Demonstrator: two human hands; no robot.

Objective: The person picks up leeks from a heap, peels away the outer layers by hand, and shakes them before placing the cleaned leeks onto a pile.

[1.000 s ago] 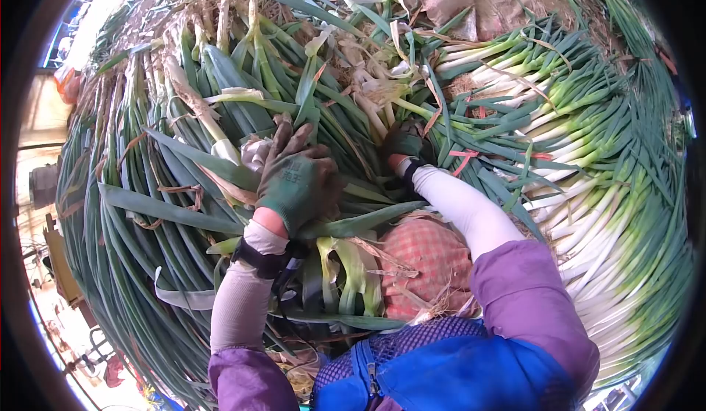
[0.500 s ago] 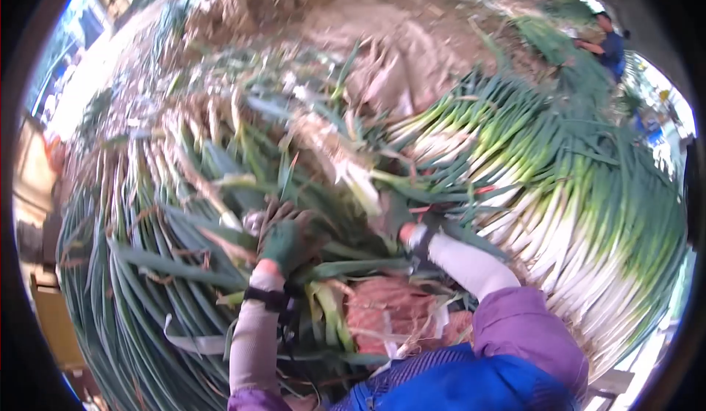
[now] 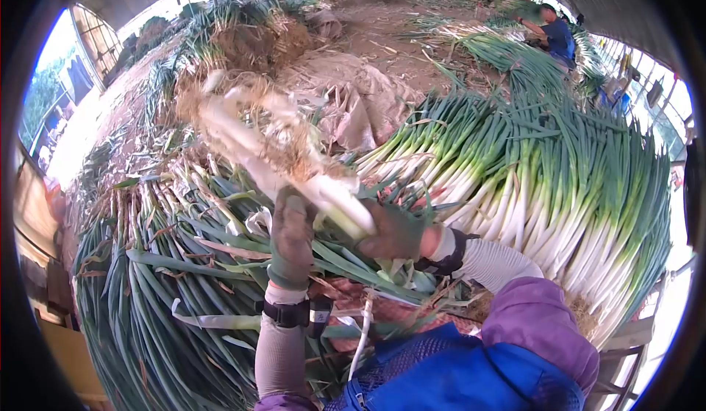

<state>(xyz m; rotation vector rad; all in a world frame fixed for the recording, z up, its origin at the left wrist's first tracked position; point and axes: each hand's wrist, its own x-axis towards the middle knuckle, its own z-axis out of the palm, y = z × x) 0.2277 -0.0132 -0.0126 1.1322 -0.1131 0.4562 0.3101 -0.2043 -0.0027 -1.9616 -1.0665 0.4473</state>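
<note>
My right hand (image 3: 397,231), in a dark green glove, is closed around the lower part of a bunch of green onions (image 3: 254,142). Their white stalks slant up and left, with shaggy, blurred roots at the top. My left hand (image 3: 292,238), in a soiled green glove, is upright against the same stalks; its fingers look bent onto them, and its thumb is hidden. Long green leaves (image 3: 368,271) trail below my hands. Under these leaves lies a reddish woven sack (image 3: 346,293), partly covered.
Untrimmed green onions (image 3: 140,293) form a large pile at left. Cleaned ones with white stems (image 3: 544,227) lie in rows at right. Beyond are a crumpled tan sheet (image 3: 353,102), another root-covered heap (image 3: 257,39) and a person in dark blue (image 3: 555,39).
The view has tilted up, showing more ground behind. The bunch has swung up and left, roots raised. My left hand has turned upright beside the stalks; my right hand still grips them.
</note>
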